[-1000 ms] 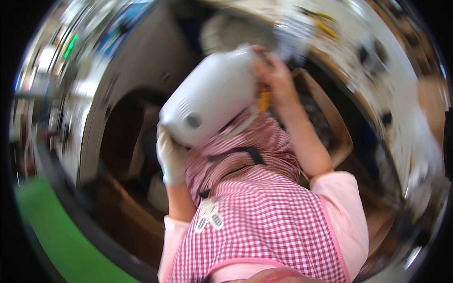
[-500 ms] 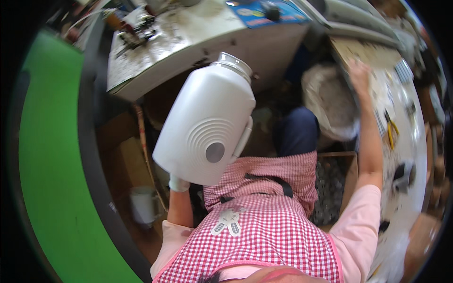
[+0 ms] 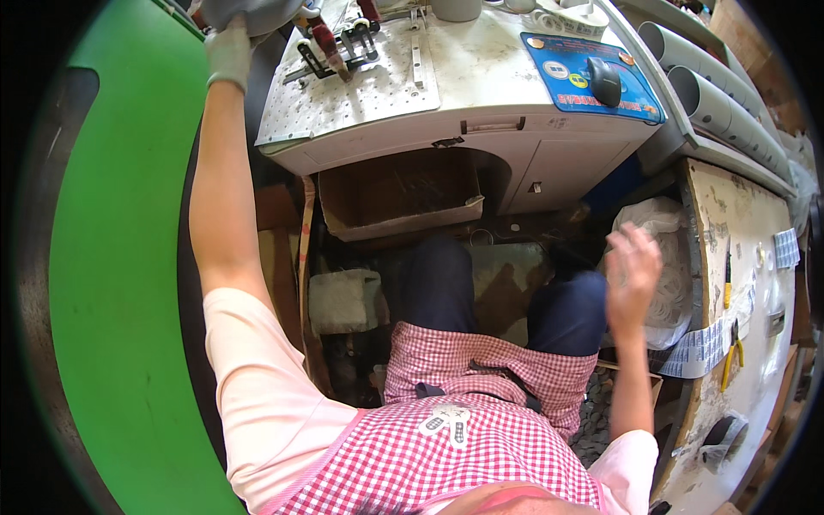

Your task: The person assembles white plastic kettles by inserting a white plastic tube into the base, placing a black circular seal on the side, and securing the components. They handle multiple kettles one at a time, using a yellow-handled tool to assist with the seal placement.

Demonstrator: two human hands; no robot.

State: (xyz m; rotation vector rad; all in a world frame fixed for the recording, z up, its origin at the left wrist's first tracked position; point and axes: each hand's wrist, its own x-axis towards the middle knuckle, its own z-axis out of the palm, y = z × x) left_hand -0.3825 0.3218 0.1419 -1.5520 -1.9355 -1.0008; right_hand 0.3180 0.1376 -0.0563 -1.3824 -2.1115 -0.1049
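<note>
The left hand (image 3: 228, 55), gloved, reached far forward, its fingers against the grey container (image 3: 271, 14), which lay just beyond them and was cut off by the top edge. Whether they gripped it or only propped it, I could not tell. The container might have slipped if the glove had little hold on its smooth side. To the right of those fingers stood the red-handled clamp (image 3: 324, 43) on the white table (image 3: 481, 81); a sideways swing could have knocked it. The right hand (image 3: 633, 268) was blurred, fingers loosely bent and apparently empty. Beside them sat the pale bag (image 3: 671, 296), which a careless sweep could have snagged.
</note>
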